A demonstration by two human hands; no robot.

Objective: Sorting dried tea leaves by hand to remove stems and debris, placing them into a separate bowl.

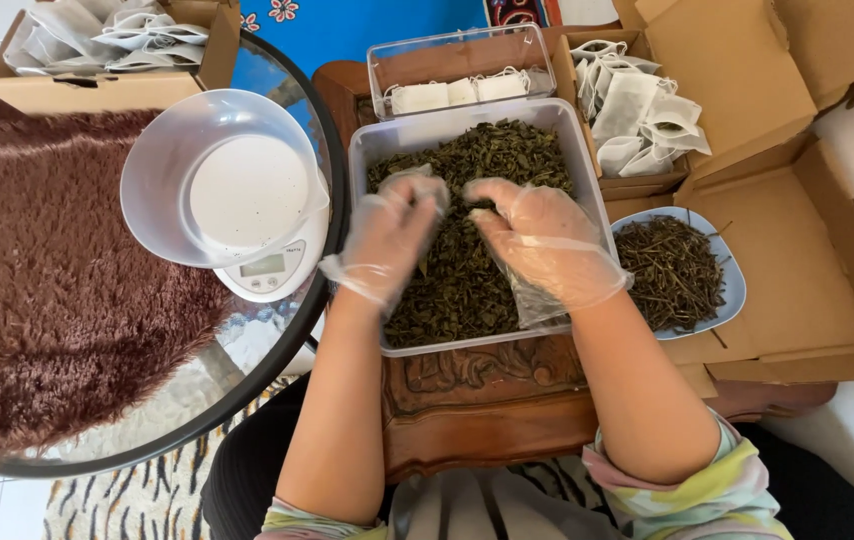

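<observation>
your left hand and right hand pinch dried leaves (gloves loose); a careless lift could scatter them past the tub toward the scale at nine o'clock.

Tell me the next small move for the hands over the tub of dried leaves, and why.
Probably pinch up some leaves: both gloved hands, left hand and right hand, are down in the clear tub of dried leaves, fingers curled, seemingly holding nothing yet.
</observation>
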